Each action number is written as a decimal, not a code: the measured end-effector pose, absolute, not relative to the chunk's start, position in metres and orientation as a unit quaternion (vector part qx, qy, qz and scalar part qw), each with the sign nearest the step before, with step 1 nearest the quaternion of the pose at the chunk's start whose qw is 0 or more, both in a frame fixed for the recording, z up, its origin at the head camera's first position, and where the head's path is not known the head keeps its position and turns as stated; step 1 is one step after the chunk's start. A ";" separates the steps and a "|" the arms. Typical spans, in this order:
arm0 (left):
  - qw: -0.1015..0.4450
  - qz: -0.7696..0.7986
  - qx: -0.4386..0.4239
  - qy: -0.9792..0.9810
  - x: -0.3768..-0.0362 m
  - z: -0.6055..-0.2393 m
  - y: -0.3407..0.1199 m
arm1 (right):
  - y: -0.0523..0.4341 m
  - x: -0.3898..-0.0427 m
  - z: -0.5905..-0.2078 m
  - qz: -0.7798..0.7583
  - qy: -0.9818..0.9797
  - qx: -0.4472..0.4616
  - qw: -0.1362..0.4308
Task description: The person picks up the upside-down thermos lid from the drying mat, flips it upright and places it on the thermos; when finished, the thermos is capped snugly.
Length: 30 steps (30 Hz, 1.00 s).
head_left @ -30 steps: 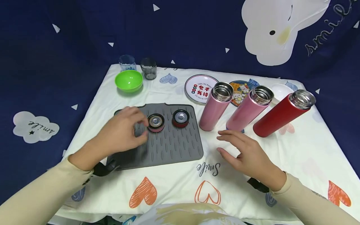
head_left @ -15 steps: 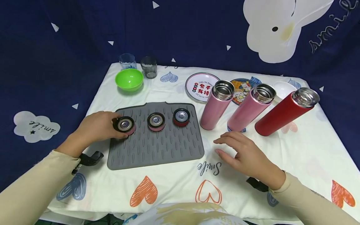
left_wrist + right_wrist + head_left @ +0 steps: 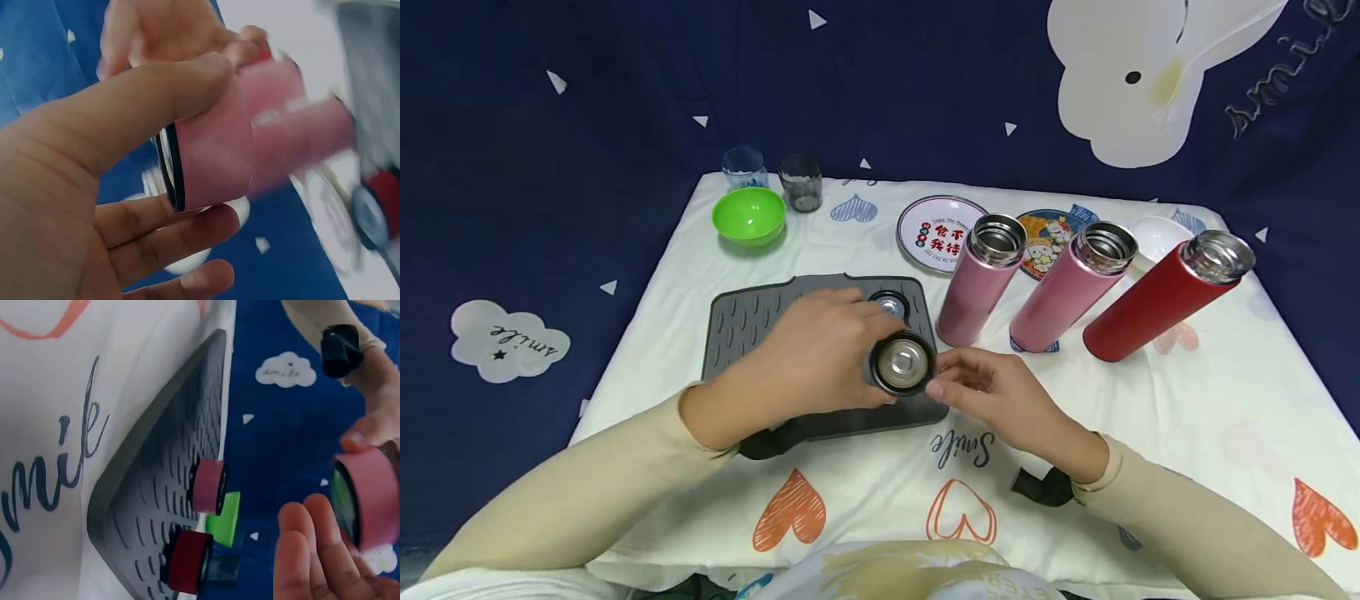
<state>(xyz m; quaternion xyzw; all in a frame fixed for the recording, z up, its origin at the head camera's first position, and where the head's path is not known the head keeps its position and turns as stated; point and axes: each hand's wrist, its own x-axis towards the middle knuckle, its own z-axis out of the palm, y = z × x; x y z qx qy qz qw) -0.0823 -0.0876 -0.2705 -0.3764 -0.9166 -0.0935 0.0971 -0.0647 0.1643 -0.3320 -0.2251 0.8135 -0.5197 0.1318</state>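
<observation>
A pink bottle lid (image 3: 902, 364) is held in my left hand (image 3: 823, 354), between thumb and fingers, above the grey mat (image 3: 730, 325). Its metal inner side faces the head camera; the pink wall of this lid (image 3: 215, 156) shows in the left wrist view. My right hand (image 3: 1000, 400) is close by on the right, fingers loosely bent, fingertips at the lid's edge; whether they touch it I cannot tell. On the mat stand a red lid (image 3: 187, 561) and another pink lid (image 3: 209, 487), which my left hand hides in the head view.
Two pink bottles (image 3: 973, 292) (image 3: 1063, 296) and a red bottle (image 3: 1157, 304), all lidless, stand right of the mat. Behind them lie a white plate (image 3: 936, 233), a patterned plate (image 3: 1041, 242) and a white dish (image 3: 1157, 237). A green bowl (image 3: 749, 217) and two glasses (image 3: 801, 183) stand back left.
My left hand has gripped the leftmost pink lid, lifted it off the mat and carried it right. My right hand has shifted left to meet it.
</observation>
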 end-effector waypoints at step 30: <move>0.123 -0.440 -0.316 -0.831 -0.192 -0.259 -0.004 | 0.173 -0.129 -0.352 -0.581 0.809 -0.066 -0.049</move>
